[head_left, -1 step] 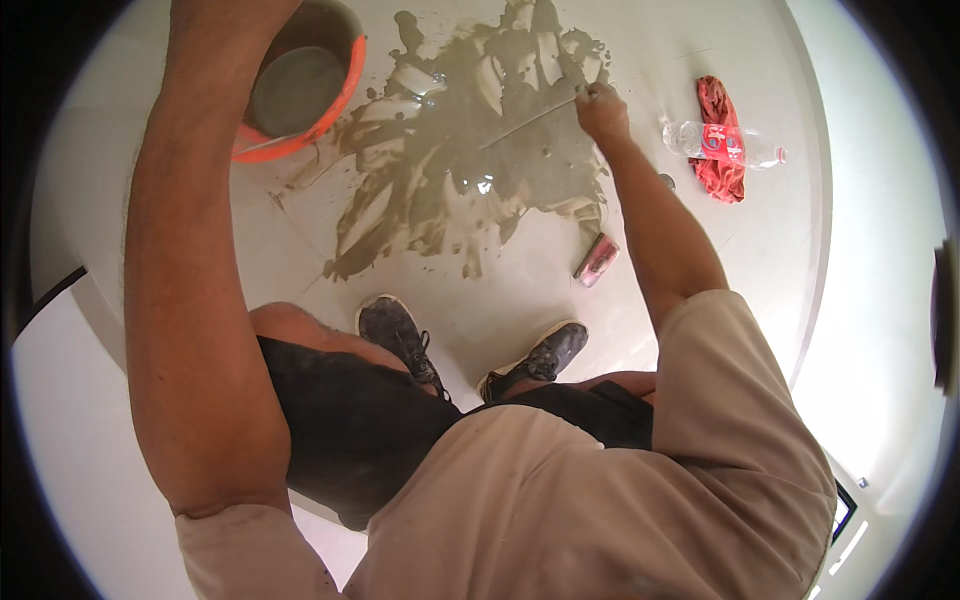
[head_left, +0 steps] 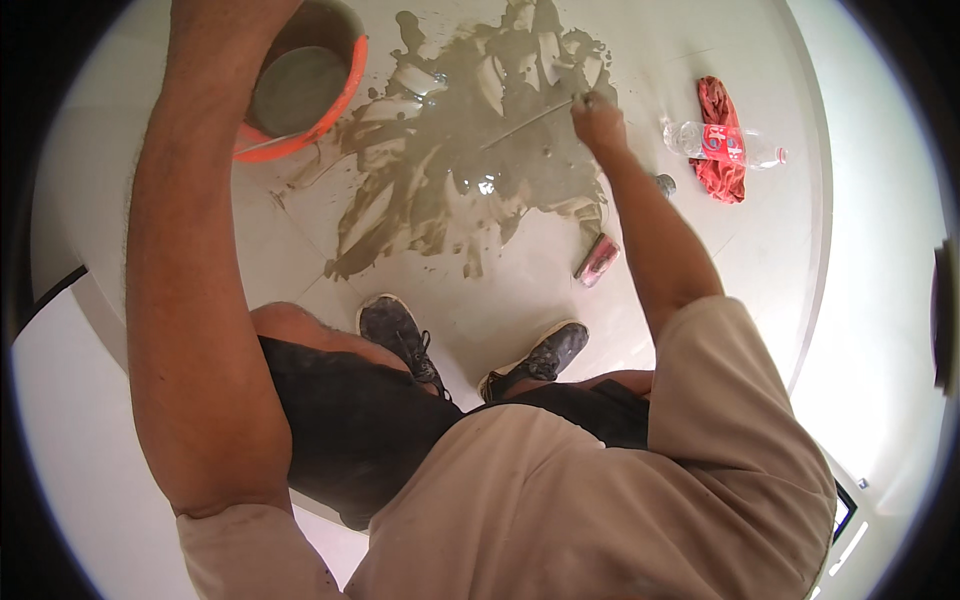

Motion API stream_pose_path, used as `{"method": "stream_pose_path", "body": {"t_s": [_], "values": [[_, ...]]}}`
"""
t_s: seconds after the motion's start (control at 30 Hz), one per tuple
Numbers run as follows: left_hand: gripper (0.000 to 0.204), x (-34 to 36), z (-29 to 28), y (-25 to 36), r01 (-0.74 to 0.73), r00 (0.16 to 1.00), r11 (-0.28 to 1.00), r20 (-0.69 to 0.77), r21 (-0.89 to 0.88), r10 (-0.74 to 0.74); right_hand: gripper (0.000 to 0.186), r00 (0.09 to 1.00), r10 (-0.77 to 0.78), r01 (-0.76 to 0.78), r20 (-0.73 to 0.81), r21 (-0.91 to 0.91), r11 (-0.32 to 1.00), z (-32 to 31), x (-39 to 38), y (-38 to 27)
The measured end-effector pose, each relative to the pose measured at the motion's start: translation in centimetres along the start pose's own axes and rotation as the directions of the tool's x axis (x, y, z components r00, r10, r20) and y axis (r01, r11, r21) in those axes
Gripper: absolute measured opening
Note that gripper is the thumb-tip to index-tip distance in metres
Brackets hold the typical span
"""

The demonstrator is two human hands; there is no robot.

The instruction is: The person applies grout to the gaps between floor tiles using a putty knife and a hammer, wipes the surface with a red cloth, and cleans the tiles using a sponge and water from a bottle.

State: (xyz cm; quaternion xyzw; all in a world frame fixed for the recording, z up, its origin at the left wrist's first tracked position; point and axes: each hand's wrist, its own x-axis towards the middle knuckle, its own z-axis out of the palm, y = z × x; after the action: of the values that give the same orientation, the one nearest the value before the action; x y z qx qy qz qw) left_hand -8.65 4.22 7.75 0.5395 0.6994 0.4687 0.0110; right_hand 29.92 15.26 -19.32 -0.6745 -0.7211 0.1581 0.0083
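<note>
My right hand [head_left: 600, 122] is closed on one end of a long, thin, straight tool [head_left: 528, 125], its kind not clear from this angle. The tool lies low across a wet grey cement-like slurry [head_left: 470, 150], spread in streaks and splashes over the pale floor. At the top left my left arm reaches over the near side of an orange-rimmed bucket [head_left: 357, 72], which holds more grey mix [head_left: 300, 88]. Only the heel of my left hand [head_left: 237, 14] shows; its fingers lie beyond the upper edge, so whatever they touch is hidden.
A pink rectangular object [head_left: 598, 260] lies by the slurry's near right edge. Beside my right forearm sits a small dark round thing [head_left: 665, 184]. Farther right, a clear plastic bottle [head_left: 755, 150] rests across a red cloth [head_left: 722, 186]. My shoes [head_left: 392, 328] stand just short of the slurry.
My right hand has shifted slightly left and toward me with its end of the tool. More of the small round thing beside the forearm shows. The left arm has barely moved.
</note>
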Motion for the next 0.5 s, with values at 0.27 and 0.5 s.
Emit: {"method": "stream_pose_path", "body": {"t_s": [0.27,0.5], "values": [[0.017,-0.4,-0.6,0.2,0.005,0.999,0.998,-0.046,0.063,-0.002,0.040,0.996,-0.091,0.091,-0.006,0.013,0.996,-2.4,1.9,-6.8],[0.017,0.6,-0.9,-1.3,0.018,0.999,0.996,-0.030,0.088,-0.015,0.034,0.970,-0.194,0.214,0.143,-0.141,0.967,-1.2,8.4,-10.8]]}}
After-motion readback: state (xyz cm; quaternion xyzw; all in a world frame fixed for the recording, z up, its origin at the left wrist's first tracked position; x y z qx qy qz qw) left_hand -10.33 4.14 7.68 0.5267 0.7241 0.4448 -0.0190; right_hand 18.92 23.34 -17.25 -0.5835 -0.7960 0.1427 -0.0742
